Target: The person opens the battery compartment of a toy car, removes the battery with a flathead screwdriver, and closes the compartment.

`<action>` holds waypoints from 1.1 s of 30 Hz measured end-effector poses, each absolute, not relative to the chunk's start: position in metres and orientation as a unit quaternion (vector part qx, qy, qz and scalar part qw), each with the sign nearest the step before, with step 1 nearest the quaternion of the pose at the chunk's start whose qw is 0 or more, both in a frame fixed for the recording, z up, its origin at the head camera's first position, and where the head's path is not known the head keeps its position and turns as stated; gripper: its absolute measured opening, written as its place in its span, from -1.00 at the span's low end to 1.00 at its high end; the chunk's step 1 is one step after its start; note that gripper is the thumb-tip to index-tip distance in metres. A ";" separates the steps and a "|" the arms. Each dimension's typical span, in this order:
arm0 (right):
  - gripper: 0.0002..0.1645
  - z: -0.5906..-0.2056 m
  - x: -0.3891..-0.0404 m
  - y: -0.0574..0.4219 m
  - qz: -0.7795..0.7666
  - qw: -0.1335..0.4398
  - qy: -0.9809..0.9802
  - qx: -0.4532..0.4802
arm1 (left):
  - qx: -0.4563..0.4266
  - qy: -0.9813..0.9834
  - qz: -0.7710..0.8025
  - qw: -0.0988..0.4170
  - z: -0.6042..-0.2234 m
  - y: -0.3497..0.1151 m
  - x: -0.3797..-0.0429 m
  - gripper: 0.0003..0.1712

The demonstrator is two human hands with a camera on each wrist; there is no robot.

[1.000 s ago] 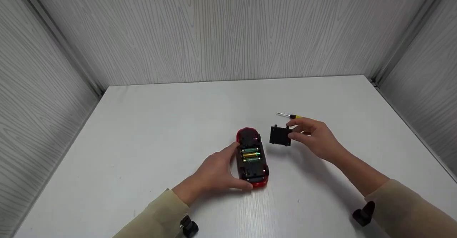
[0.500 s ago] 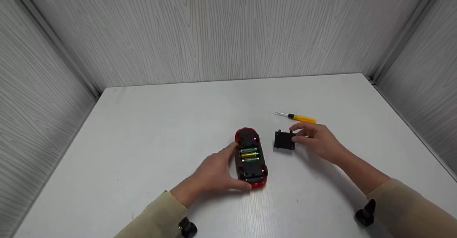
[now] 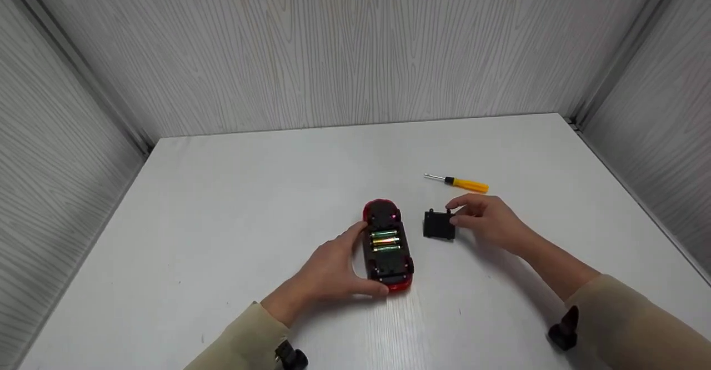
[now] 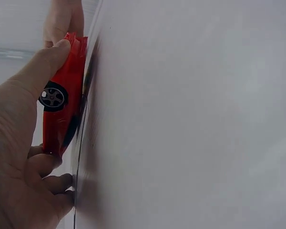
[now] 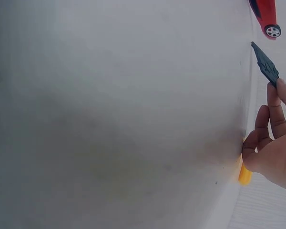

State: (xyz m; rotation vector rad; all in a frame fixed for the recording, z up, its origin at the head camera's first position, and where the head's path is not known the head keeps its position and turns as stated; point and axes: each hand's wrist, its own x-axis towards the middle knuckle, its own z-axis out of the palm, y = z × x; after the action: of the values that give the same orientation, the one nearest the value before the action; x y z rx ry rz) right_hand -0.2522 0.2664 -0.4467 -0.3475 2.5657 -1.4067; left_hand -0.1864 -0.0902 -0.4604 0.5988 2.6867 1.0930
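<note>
A red toy car lies upside down on the table, its black underside facing up. Several green and gold batteries sit side by side in its open compartment. My left hand grips the car by its two ends, thumb at the near end; the left wrist view shows the red side and a wheel. To the right of the car, my right hand pinches a black battery cover by its right edge between thumb and finger. In the right wrist view the cover tilts toward the table.
A screwdriver with a yellow handle lies on the white table, just beyond my right hand. Grey wood-grain panels stand behind the table and on both sides.
My right hand has brought the battery cover nearer and lower, close to the tabletop, uncovering the screwdriver's handle. The left hand keeps its grip on the car.
</note>
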 end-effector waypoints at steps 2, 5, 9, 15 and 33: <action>-0.61 -0.447 -0.252 0.266 -0.472 0.098 0.868 -0.117 | 0.201 0.902 0.373 0.088 -0.461 -0.091 -0.185 0.50; -0.63 -0.448 -0.253 0.264 -0.461 0.098 0.875 -0.112 | 0.197 0.900 0.378 0.090 -0.461 -0.092 -0.183 0.53; -0.65 -0.449 -0.254 0.262 -0.455 0.101 0.879 -0.103 | 0.187 0.898 0.386 0.095 -0.462 -0.094 -0.181 0.57; -0.65 -0.450 -0.253 0.259 -0.444 0.110 0.884 -0.093 | 0.181 0.900 0.386 0.093 -0.463 -0.096 -0.180 0.61; -0.66 -0.454 -0.254 0.255 -0.433 0.100 0.891 -0.095 | 0.196 0.895 0.391 0.080 -0.466 -0.099 -0.179 0.54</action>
State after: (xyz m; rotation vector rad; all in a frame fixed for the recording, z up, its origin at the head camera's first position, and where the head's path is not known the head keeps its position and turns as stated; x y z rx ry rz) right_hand -0.2539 0.2548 -0.4541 -0.2809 2.6342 -1.2791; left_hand -0.1787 -0.0990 -0.4656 0.5867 2.6779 1.1707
